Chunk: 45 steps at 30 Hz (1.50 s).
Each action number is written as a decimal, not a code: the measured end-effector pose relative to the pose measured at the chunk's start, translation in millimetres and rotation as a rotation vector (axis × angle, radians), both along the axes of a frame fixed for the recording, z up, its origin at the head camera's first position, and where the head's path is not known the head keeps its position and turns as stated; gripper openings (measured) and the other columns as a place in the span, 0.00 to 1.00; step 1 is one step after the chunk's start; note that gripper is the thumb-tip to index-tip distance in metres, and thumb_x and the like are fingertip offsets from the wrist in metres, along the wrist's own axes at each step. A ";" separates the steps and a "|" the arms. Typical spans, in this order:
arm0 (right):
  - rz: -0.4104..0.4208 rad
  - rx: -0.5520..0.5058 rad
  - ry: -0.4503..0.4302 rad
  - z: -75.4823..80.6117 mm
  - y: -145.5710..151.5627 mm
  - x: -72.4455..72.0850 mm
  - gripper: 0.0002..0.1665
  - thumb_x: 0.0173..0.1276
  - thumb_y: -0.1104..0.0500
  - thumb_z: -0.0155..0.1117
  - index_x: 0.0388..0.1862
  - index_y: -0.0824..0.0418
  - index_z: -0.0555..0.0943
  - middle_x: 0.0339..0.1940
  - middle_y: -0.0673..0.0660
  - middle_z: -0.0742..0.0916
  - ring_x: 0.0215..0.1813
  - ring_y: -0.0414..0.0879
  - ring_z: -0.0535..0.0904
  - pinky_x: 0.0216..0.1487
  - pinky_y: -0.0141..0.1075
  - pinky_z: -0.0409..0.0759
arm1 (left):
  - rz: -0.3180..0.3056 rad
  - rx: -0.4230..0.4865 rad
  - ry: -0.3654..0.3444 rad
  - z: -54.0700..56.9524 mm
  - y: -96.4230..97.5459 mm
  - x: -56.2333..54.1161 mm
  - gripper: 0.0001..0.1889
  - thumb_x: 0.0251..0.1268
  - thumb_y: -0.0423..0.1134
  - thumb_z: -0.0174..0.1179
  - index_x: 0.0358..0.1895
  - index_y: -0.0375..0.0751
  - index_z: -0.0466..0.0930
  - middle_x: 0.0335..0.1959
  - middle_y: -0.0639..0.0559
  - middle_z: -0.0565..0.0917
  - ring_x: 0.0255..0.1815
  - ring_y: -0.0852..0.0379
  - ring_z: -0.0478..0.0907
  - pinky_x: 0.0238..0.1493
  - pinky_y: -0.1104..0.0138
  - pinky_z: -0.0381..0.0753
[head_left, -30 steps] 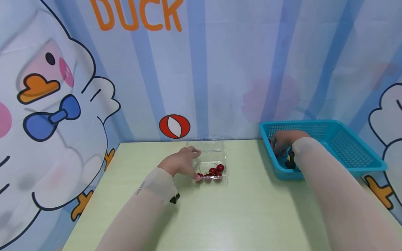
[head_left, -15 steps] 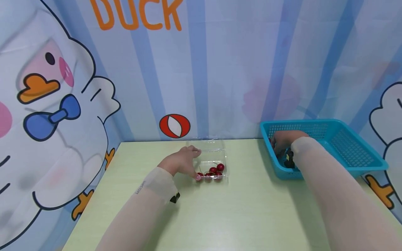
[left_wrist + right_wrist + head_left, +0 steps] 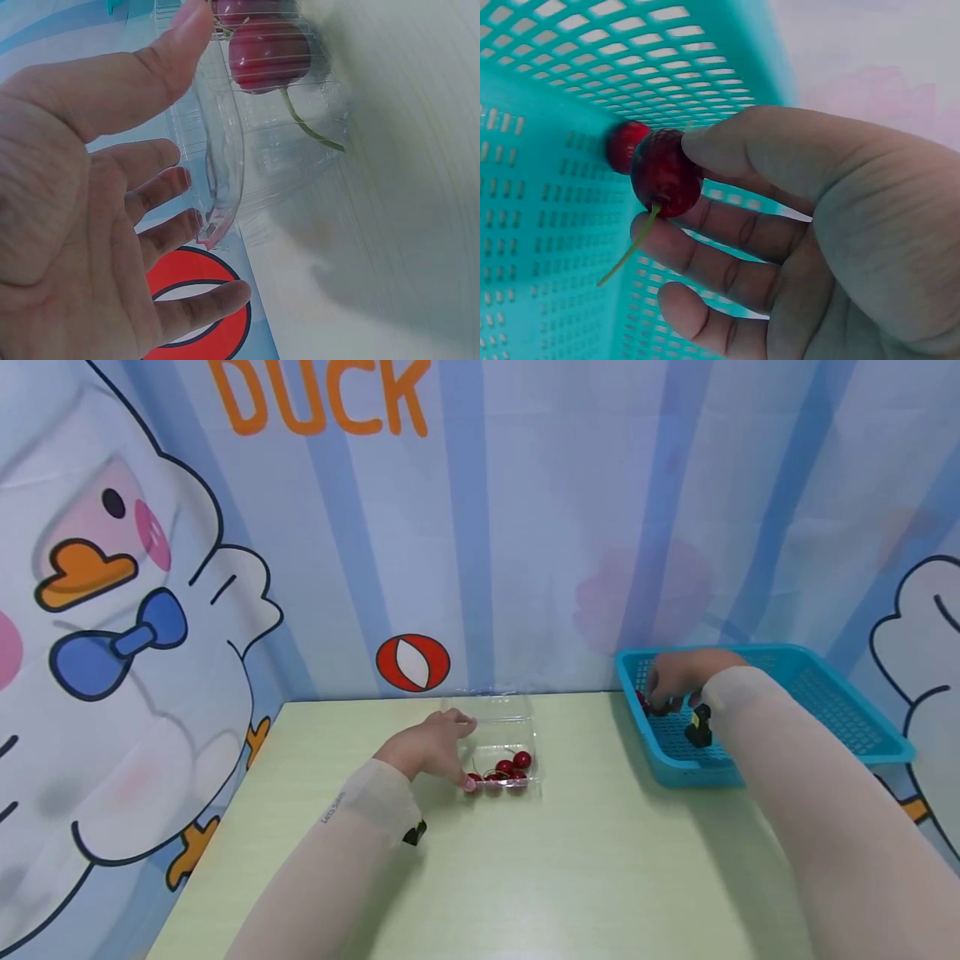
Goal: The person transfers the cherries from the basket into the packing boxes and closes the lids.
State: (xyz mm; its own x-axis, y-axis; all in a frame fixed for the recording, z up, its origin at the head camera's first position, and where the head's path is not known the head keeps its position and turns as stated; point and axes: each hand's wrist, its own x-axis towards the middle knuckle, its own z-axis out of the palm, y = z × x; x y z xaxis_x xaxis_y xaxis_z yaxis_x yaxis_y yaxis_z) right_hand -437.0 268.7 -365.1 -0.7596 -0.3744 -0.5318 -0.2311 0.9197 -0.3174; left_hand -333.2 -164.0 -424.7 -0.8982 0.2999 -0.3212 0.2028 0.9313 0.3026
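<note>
In the head view a clear plastic box [image 3: 504,732] with its lid folded back stands on the table, several red cherries [image 3: 504,767] in its near part. My left hand [image 3: 427,746] rests along its left side, fingers spread, thumb at the near left corner. The left wrist view shows that thumb [image 3: 161,75] at the rim and a stemmed cherry [image 3: 270,56] behind the clear wall. Inside the blue basket [image 3: 888,750], my right hand [image 3: 690,672] pinches a dark red cherry [image 3: 664,172] between thumb and fingers, its green stem hanging down. Another cherry [image 3: 622,146] lies behind it.
A patterned cloth [image 3: 540,527] with duck pictures hangs close behind the pale table [image 3: 570,877]. Perforated walls of the basket surround my right hand. A small black device [image 3: 699,727] is strapped at my right wrist.
My right hand has risen slightly inside the basket, and its wrist device now shows higher. The left hand keeps its place at the box. The head view has shifted a little.
</note>
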 end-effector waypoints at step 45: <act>0.499 -0.155 0.439 -33.0 -208.7 41.3 0.05 0.81 0.64 0.73 0.49 0.58 0.94 0.47 0.53 0.94 0.47 0.45 0.88 0.55 0.41 0.92 | -0.008 0.003 0.006 0.5 -1.0 0.0 0.60 0.59 0.53 0.88 0.93 0.56 0.62 0.93 0.51 0.63 0.92 0.42 0.58 0.83 0.36 0.77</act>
